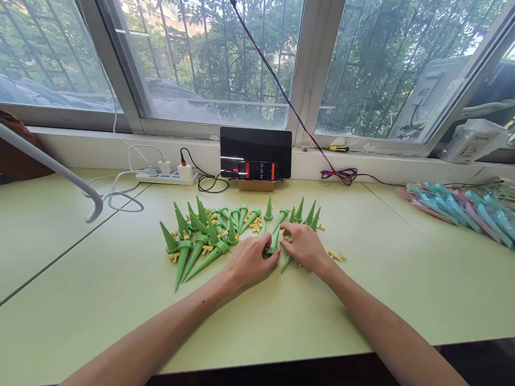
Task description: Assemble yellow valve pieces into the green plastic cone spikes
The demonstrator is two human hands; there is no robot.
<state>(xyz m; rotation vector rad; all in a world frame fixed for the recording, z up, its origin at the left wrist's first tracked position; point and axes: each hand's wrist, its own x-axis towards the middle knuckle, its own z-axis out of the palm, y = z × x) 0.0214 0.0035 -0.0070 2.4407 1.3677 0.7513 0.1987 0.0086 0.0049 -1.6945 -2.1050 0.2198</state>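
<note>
A green plastic plant watering spike [274,241] is gripped at its wide collar by my left hand [250,260], its pointed end directed up and away from me. Close beside it on the right, my right hand [304,243] has its fingers curled together near the tip; what they pinch is too small to make out. To the left lies a pile of similar green spikes [197,253], some upright on their caps, others on their sides. Small yellow valve pieces [255,223] are scattered among them. Several more spikes [299,210] stand behind my right hand.
A phone [259,170] with a running timer leans against a dark tablet [256,143] at the back. Left of it are a power strip [170,178] and cables. Bagged blue and pink pieces [468,210] lie far right. A white curved bar [57,158] juts in from the left.
</note>
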